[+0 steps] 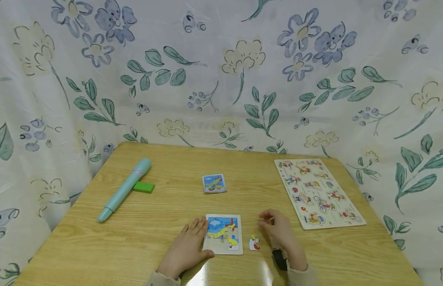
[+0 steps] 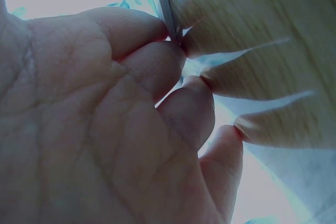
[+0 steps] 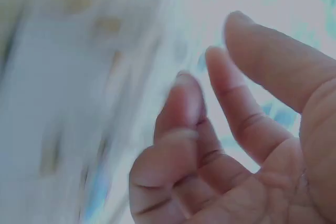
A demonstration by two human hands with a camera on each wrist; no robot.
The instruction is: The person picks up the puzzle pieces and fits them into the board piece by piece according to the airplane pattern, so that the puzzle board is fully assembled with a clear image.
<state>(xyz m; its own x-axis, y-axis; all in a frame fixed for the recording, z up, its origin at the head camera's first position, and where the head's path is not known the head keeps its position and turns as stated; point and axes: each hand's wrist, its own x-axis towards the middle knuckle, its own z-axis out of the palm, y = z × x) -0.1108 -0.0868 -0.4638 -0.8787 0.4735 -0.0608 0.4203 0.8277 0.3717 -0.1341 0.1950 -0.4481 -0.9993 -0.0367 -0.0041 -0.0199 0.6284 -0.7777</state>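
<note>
**Small puzzle steadied on the bench, one piece lying loose**

At the bench's nine o'clock side a teal pen-shaped device is laid slantwise, with a green block touching it at its three o'clock. Near the centre a small picture card is seen. At six o'clock the small plane puzzle is lain flat in its tray. The left hand is rested flat beside it, straight fingers pressed against the tray's nine o'clock edge; nothing is clasped. A loose puzzle piece is lain just at the tray's three o'clock, apart from both hands. The right hand is held just beyond that piece, fingers loosely curled and empty. At two o'clock a larger peg puzzle board is placed.
</note>
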